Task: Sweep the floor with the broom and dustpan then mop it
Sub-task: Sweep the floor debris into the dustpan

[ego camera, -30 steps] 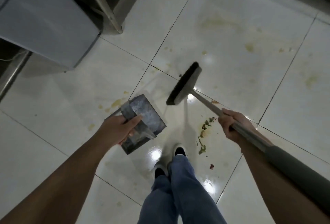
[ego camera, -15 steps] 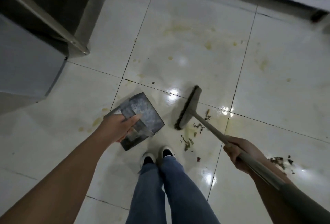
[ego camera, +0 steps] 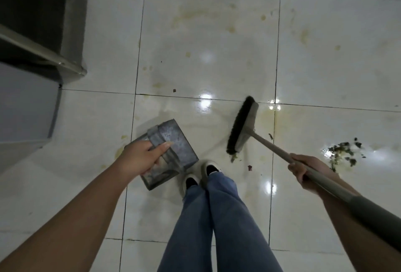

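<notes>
— Where did things stand with the sweeping?

— The right hand [ego camera: 303, 168] was wrapped tight around the broom [ego camera: 243, 128] handle, the head down on the tiled floor [ego camera: 217, 33] just ahead of the shoes [ego camera: 199, 174]. The left hand [ego camera: 141, 156] gripped the metal dustpan [ego camera: 173, 143] by its handle, fingers curled round it, thumb along the top — whether the pan touched the tiles I couldn't tell.

— And the dirt?

— A small clump sat at the bristles' near end; the main debris pile [ego camera: 342, 152] lay well apart, right of the handle, behind the broom head.

— What could have gone wrong?

— The floor looked wet and stained. I judged a stroke could smear the scraps rather than gather them, and the pan was on the far side from the pile.
</notes>
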Demonstrator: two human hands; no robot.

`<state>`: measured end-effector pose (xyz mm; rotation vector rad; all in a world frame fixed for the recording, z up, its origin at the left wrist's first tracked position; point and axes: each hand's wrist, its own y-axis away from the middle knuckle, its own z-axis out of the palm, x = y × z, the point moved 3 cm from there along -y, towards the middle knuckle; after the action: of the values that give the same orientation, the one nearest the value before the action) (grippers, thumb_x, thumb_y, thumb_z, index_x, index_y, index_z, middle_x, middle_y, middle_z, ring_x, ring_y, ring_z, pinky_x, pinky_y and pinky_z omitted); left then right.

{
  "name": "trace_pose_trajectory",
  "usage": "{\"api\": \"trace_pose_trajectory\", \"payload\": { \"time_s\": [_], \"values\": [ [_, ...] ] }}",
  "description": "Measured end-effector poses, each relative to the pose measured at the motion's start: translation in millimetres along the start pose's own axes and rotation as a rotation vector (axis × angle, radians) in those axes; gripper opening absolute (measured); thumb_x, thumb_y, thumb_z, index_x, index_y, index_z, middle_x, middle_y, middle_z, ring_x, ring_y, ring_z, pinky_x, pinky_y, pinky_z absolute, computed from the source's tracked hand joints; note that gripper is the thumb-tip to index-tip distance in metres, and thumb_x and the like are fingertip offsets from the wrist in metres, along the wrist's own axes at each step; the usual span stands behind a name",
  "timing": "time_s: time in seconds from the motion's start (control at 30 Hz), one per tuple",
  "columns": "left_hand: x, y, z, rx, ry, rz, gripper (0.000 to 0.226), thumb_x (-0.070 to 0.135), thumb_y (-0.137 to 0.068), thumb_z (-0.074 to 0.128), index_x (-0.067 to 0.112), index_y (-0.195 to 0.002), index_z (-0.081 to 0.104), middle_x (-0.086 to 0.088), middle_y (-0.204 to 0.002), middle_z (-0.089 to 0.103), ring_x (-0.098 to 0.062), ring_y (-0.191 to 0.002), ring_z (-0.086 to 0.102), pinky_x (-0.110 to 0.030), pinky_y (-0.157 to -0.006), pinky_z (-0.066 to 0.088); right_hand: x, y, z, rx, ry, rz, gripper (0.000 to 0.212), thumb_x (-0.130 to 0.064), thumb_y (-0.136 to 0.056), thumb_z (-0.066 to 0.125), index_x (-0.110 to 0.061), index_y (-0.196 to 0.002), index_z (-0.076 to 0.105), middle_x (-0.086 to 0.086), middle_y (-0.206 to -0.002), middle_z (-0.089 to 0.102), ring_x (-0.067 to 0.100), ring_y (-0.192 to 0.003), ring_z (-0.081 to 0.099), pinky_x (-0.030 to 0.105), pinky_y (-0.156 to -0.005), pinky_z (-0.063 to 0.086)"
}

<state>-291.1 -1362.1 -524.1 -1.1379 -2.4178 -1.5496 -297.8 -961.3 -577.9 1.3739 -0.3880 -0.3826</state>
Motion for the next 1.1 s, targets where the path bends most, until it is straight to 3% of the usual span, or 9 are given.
{"api": "trace_pose_trajectory", "payload": {
  "time_s": [0.2, 0.5, 0.6, 0.67, 0.8, 1.0, 1.1],
  "values": [
    [0, 1, 8, -0.04, -0.073, 0.041, 0.047, 0.05, -0.083, 0.059, 0.017, -0.051, 0.055, -0.002, -0.049, 0.054, -0.016, -0.045, 0.05, -0.022, -0.047, 0.037, 15, 31, -37, 0.032, -0.002, -0.054, 0.016, -0.02, -0.102, 0.034, -0.011, -0.089, 0.038, 0.001, -0.039, 0.045, 0.009, -0.023, 0.045, 0.014, -0.023, 0.039],
    [8, 5, 45, -0.085, -0.156, 0.075, 0.05, 0.06, -0.081, 0.055, 0.016, -0.058, 0.06, -0.001, -0.058, 0.061, -0.015, -0.053, 0.055, -0.025, -0.054, 0.043, 67, 20, 24, -0.123, 0.073, 0.024, 0.015, -0.017, -0.1, 0.04, -0.008, -0.088, 0.04, 0.003, -0.042, 0.048, 0.009, -0.025, 0.046, 0.013, -0.026, 0.039],
    [12, 11, 60, -0.081, -0.182, 0.072, 0.049, 0.062, -0.08, 0.055, 0.018, -0.059, 0.06, -0.001, -0.062, 0.063, -0.014, -0.056, 0.056, -0.026, -0.056, 0.044, 78, -1, 23, -0.122, 0.106, 0.07, 0.013, -0.018, -0.1, 0.042, -0.006, -0.099, 0.043, 0.001, -0.041, 0.047, 0.008, -0.025, 0.046, 0.013, -0.025, 0.038],
    [15, 19, 73, -0.082, -0.266, 0.082, 0.049, 0.063, -0.08, 0.054, 0.019, -0.057, 0.058, 0.0, -0.062, 0.063, -0.013, -0.055, 0.056, -0.024, -0.052, 0.042, 80, -12, 1, -0.118, 0.126, 0.097, 0.015, -0.018, -0.099, 0.043, -0.004, -0.104, 0.045, 0.0, -0.042, 0.047, 0.007, -0.026, 0.046, 0.013, -0.026, 0.039],
    [26, 48, 109, -0.095, -0.429, 0.096, 0.044, 0.062, -0.082, 0.051, 0.024, -0.06, 0.058, 0.001, -0.065, 0.062, -0.009, -0.055, 0.056, -0.018, -0.041, 0.038, 55, -11, -74, -0.113, 0.217, 0.142, 0.02, -0.019, -0.099, 0.042, -0.005, -0.085, 0.045, 0.001, -0.041, 0.048, 0.007, -0.025, 0.046, 0.012, -0.025, 0.038],
    [62, 94, 174, -0.06, -0.608, 0.118, 0.053, 0.065, -0.081, 0.048, 0.022, -0.051, 0.046, 0.002, -0.052, 0.05, -0.013, -0.052, 0.049, -0.026, -0.05, 0.033, -2, 30, -200, -0.044, 0.283, 0.097, 0.015, -0.018, -0.099, 0.041, -0.008, -0.088, 0.043, 0.003, -0.039, 0.049, 0.009, -0.024, 0.048, 0.013, -0.026, 0.041],
    [75, 107, 205, -0.058, -0.608, 0.113, 0.056, 0.065, -0.082, 0.047, 0.016, -0.055, 0.052, -0.002, -0.057, 0.055, -0.014, -0.055, 0.051, -0.027, -0.052, 0.034, -23, 49, -237, -0.015, 0.287, 0.026, 0.012, -0.018, -0.1, 0.04, -0.009, -0.092, 0.04, 0.003, -0.039, 0.047, 0.009, -0.024, 0.046, 0.013, -0.027, 0.041]
  ]
}}
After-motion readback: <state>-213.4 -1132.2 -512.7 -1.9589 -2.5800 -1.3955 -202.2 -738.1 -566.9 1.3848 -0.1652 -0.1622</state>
